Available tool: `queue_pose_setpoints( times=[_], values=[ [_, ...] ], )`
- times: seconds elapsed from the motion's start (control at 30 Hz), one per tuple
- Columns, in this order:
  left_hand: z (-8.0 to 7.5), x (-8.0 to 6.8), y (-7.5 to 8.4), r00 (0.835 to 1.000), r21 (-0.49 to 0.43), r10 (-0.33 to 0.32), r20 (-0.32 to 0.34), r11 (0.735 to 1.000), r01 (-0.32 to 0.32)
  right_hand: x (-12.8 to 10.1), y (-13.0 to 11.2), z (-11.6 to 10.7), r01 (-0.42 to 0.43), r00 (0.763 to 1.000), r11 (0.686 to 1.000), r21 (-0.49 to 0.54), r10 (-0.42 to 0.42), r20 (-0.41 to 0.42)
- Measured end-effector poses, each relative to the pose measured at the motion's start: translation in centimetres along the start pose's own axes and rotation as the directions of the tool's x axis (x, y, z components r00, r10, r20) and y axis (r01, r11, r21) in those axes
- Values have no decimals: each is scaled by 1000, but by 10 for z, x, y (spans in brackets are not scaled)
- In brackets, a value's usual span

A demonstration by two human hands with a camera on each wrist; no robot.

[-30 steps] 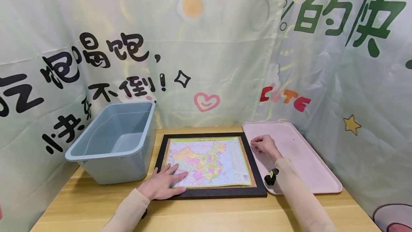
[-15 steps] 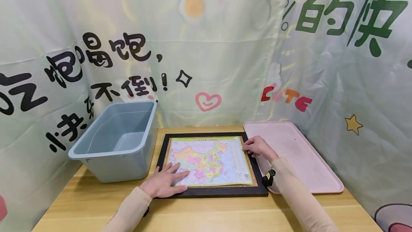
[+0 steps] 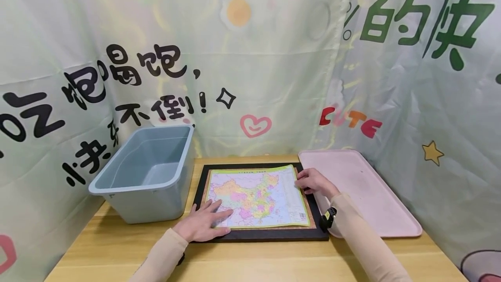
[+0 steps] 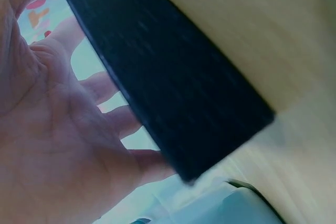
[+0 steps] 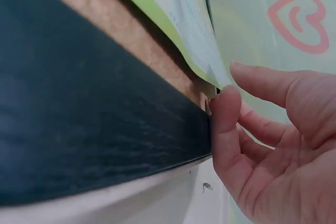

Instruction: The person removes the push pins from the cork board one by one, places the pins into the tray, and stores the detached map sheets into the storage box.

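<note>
A colourful printed map (image 3: 254, 199) with a yellow-green border lies over a black-framed cork board (image 3: 274, 234) in the middle of the table. My left hand (image 3: 201, 223) rests with spread fingers on the map's lower left corner and the frame. The left wrist view shows its palm beside the black frame (image 4: 152, 72). At the map's right edge, my right hand (image 3: 317, 182) pinches the border between thumb and index finger. In the right wrist view, the map's green edge (image 5: 168, 30) curves up off the cork strip (image 5: 131, 35) toward the fingertips (image 5: 229, 98).
To the left stands a deep blue-grey plastic bin (image 3: 152, 203). A pink tray (image 3: 375, 203) lies on the right, close against the board, with a tiny speck on it. Printed cloth curtains (image 3: 250, 73) hang behind and at the sides of the wooden table (image 3: 250, 262).
My right hand has moved left from over the tray onto the map's right edge, and that edge now lifts slightly. My left hand stays at the lower left corner.
</note>
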State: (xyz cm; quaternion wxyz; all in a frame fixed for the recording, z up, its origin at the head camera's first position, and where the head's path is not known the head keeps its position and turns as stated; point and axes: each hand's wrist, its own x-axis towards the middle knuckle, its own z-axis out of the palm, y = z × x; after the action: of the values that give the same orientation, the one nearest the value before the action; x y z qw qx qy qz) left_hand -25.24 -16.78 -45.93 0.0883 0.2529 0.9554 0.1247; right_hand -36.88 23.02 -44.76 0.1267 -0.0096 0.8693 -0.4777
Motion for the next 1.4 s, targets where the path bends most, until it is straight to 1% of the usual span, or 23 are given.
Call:
queue_pose_setpoints(
  times=[0.1, 0.23, 0.4, 0.5, 0.63, 0.73, 0.9, 1.0, 1.1, 1.23, 1.4],
  values=[
    [-2, 0, 1, 1000, 9, -5, -1, 1000, 5, -2, -2, -1, 34, 999, 999, 8, -34, 14],
    [-5, 0, 1, 1000, 18, -20, -2, 1000, 20, -7, -6, -1, 50, 998, 999, 17, -51, 47],
    [-9, 1, 2, 1000, 22, -27, -10, 999, 27, -15, -12, 0, 48, 995, 995, 87, -56, 88],
    [-9, 2, 1, 1000, 21, -18, -10, 1000, 19, -18, -13, 2, 46, 994, 992, 120, -57, 88],
    [-4, 2, 0, 1000, 11, -9, 1, 1000, 9, -20, -8, 6, 37, 996, 988, 151, -50, 78],
    [-1, 2, 0, 1000, 7, -14, 9, 1000, 14, -21, -4, 9, 44, 995, 984, 171, -58, 81],
    [-1, 2, 1, 1000, -8, -26, 7, 1000, 26, -23, 0, 9, 57, 993, 976, 208, -77, 88],
    [-3, 2, 2, 1000, -31, -26, -6, 999, 26, -26, 2, 8, 56, 993, 970, 236, -78, 88],
    [-4, 3, 2, 999, -42, -41, -23, 998, 40, -26, 3, 7, 49, 994, 960, 277, -74, 80],
    [-4, 4, 0, 996, -73, -70, -63, 995, 65, -26, 2, 9, 55, 994, 947, 315, -81, 70],
    [-3, 6, -3, 988, -118, -85, -126, 991, 70, -25, 3, 8, 68, 993, 932, 356, -99, 70]
  ],
)
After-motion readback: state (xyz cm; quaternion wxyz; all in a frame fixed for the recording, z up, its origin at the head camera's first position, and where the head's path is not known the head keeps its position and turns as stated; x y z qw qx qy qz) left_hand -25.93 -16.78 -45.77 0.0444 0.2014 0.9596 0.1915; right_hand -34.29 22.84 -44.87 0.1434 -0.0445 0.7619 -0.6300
